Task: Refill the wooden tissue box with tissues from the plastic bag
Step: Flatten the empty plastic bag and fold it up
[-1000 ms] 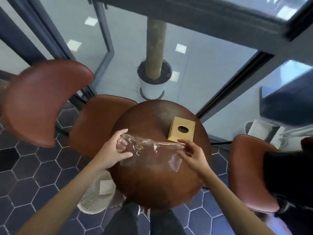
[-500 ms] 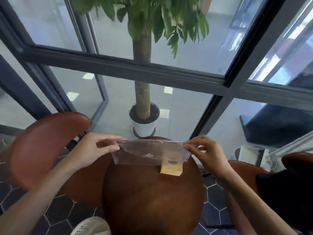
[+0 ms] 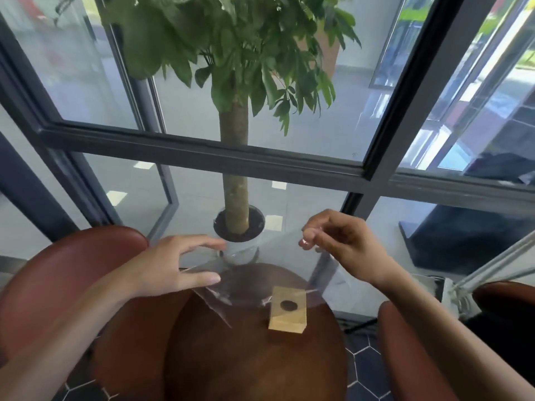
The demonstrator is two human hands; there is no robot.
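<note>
The wooden tissue box, light tan with a round dark hole in its top, stands on the far right part of the round brown table. A clear plastic bag hangs in the air above the table's far edge and looks empty. My right hand pinches the bag's upper right corner between thumb and fingertips. My left hand is at the bag's left edge with fingers and thumb spread apart; the film lies between them, and I see no grip on it.
Brown leather chairs stand left and right of the table. A potted tree in a white pot stands just behind the table, before dark-framed glass walls. The floor has dark hexagonal tiles.
My view tilted upward. Both hands lifted the bag off the table. My left hand has since opened, and my right hand rose, so the bag now hangs slanted.
</note>
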